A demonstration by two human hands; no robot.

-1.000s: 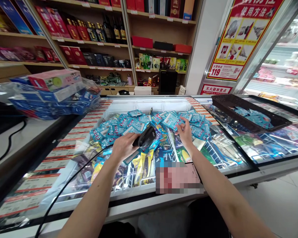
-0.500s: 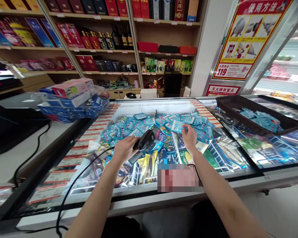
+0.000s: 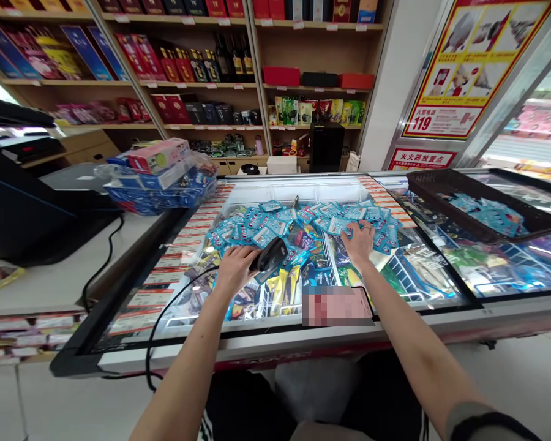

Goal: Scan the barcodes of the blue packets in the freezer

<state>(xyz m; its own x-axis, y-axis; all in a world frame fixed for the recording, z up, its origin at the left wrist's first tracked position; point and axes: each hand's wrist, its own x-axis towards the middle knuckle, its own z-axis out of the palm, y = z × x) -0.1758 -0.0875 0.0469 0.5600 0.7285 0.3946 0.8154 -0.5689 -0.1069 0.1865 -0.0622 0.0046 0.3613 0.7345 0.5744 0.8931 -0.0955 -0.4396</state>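
My left hand (image 3: 234, 267) is wrapped round a black handheld barcode scanner (image 3: 272, 253), whose head points to the right over the freezer's glass top. A black cord trails from it to the left. Many small light-blue packets (image 3: 267, 234) lie heaped across the glass. At the right part of the heap, my right hand (image 3: 360, 242) reaches down with its fingers apart, the fingertips touching or just over the packets (image 3: 337, 226). No packet shows in its grasp. A phone (image 3: 337, 307), its screen blurred out, lies at the front edge between my forearms.
A dark plastic tray (image 3: 434, 199) holding more blue packets stands on the right. Boxes in plastic wrap (image 3: 160, 177) sit at the left, near a black checkout machine (image 3: 22, 196). Shelves with boxes and bottles (image 3: 232, 61) rise behind the chest freezer (image 3: 174, 349).
My view has shifted slightly. My right hand has gone from curled fingers beside a packet to spread fingers over the heap. My left hand still holds the scanner.
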